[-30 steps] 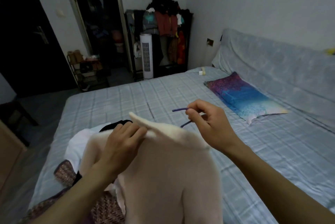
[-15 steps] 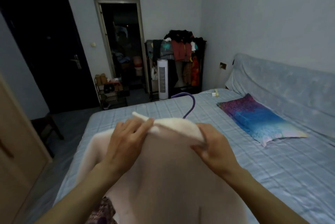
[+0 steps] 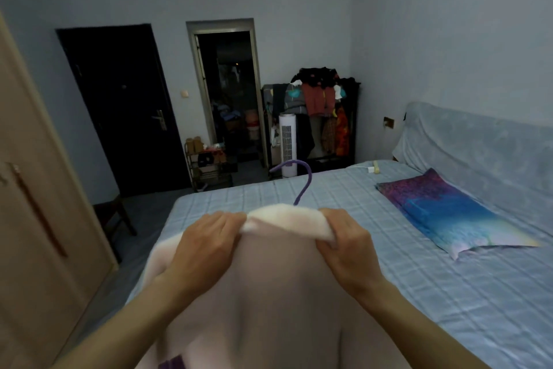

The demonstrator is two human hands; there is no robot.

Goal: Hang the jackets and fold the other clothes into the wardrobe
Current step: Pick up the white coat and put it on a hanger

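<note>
A pale pink fleecy jacket (image 3: 269, 294) hangs in front of me on a purple hanger, whose hook (image 3: 300, 180) sticks up above the collar. My left hand (image 3: 206, 246) grips the collar's left end. My right hand (image 3: 347, 243) grips its right end. Most of the hanger is hidden inside the jacket. The wooden wardrobe door (image 3: 36, 219) stands at the left edge.
A bed (image 3: 449, 279) with a blue checked sheet and a purple-blue pillow (image 3: 443, 210) fills the right side. A dark chair (image 3: 115, 216) stands between bed and wardrobe. At the far wall are a clothes rack (image 3: 317, 117), a white tower fan (image 3: 288, 144), a shoe shelf (image 3: 209, 165) and two doorways.
My right hand has let go of the hanger hook and taken the collar's right end. The jacket has risen and the view has lifted from the bed towards the room.
</note>
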